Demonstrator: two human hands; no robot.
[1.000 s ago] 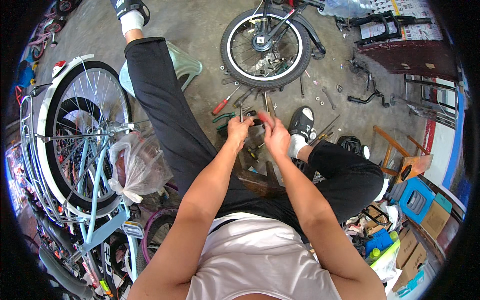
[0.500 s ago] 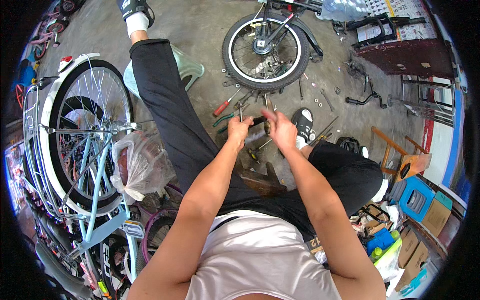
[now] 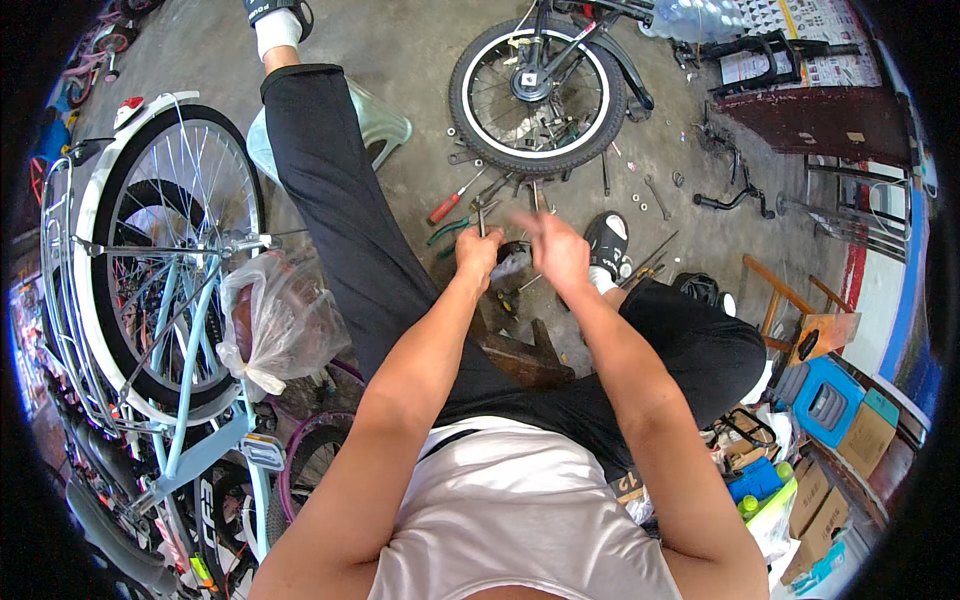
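My left hand [image 3: 478,252] is closed around a slim grey metal tool [image 3: 481,218] that points up from the fist; its exact kind is hidden by the fingers. A dark curved piece [image 3: 514,248] with a paler lower part sits just right of that hand, and whether the hand holds it too is unclear. Beside this piece my right hand [image 3: 560,250] has its fingers stretched out toward the left, the tips smeared by motion, with nothing visible in them. Pliers with teal handles [image 3: 447,232] and a red-handled screwdriver [image 3: 444,210] lie on the floor near my left hand.
Ahead stands a small bicycle's front wheel [image 3: 537,165], loose tools around it. On the left are a light blue bicycle [image 3: 190,340] and a bag-wrapped bundle [image 3: 275,320]. A wooden block [image 3: 525,360] lies between my legs. A crank [image 3: 738,200] and a wooden stool [image 3: 825,335] are to the right.
My right hand's fingers have come away from the dark piece and stretched out to the left. The left hand has stayed nearly in place with the metal tool.
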